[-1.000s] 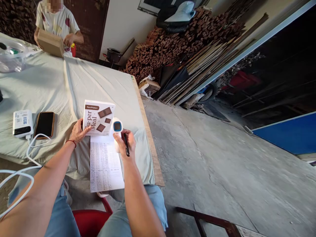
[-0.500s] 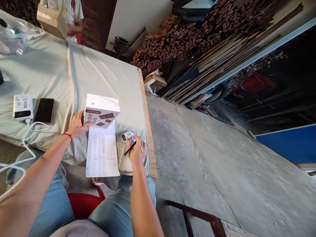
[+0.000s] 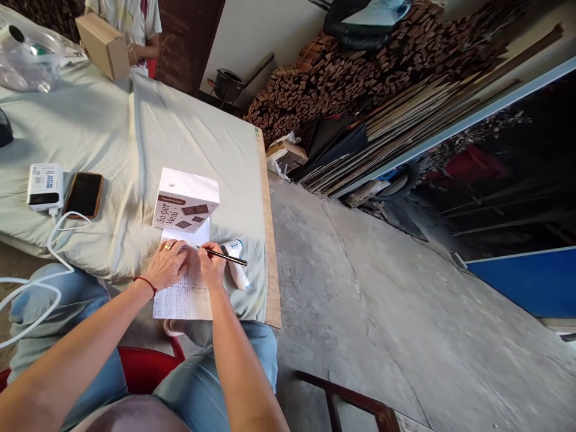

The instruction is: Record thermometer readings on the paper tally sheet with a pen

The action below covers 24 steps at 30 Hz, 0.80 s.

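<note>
Fingers (image 3: pixel 205 252) of the right hand (image 3: pixel 213 269) clamp a slim black pen (image 3: pixel 233 260) over the white, densely marked paper sheet (image 3: pixel 198 303), on which the left hand (image 3: pixel 169 264) lies unclenched, seemingly to steady it.

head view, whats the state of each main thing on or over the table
Pen: held in the right hand, pointing at the sheet
Sheet: written on, partly under the left hand
Printed box: standing, visible faces closed
White handheld device: lying down, unheld
Phone: face up, screen dark
Power bank: plugged in
Cardboard box: held by another person
</note>
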Available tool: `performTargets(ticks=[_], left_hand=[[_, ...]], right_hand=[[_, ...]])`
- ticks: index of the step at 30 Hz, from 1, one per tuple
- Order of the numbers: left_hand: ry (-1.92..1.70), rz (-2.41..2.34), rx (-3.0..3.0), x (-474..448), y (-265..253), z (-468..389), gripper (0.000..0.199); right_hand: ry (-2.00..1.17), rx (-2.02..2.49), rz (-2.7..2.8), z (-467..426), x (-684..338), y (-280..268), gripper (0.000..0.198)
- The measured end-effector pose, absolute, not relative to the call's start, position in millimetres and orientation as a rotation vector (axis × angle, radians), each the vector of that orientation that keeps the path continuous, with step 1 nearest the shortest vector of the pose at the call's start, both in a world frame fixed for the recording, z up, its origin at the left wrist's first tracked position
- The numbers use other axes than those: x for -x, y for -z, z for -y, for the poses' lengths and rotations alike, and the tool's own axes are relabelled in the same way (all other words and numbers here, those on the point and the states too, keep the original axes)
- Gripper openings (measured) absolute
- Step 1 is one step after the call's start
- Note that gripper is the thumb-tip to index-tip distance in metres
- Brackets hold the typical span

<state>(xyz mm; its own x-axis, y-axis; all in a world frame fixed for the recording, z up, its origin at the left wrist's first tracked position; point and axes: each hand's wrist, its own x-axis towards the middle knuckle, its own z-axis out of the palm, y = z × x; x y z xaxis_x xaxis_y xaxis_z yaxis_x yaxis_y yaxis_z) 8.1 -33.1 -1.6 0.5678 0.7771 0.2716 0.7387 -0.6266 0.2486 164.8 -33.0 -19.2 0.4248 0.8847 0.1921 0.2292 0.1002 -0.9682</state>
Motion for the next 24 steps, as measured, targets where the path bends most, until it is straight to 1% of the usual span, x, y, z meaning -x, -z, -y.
performTargets(ticks=[7, 13, 24], left_hand=[[-0.535, -1.309, -2.699, -8.6, 1.7, 36.3, 0.018], [-0.519, -1.308, -2.685, -9.8, -0.5, 36.2, 0.03], [-0.517, -1.312, -2.674, -9.8, -0.2, 37.0, 0.033]], right_hand=[[-0.529, 1.481, 1.211, 32.5, -166.9, 32.4, 0.022], [-0.483, 1.486, 1.259, 29.6, -168.0, 38.0, 0.022], [-0.435, 1.51, 1.313, 30.0, -167.6, 35.8, 0.021]])
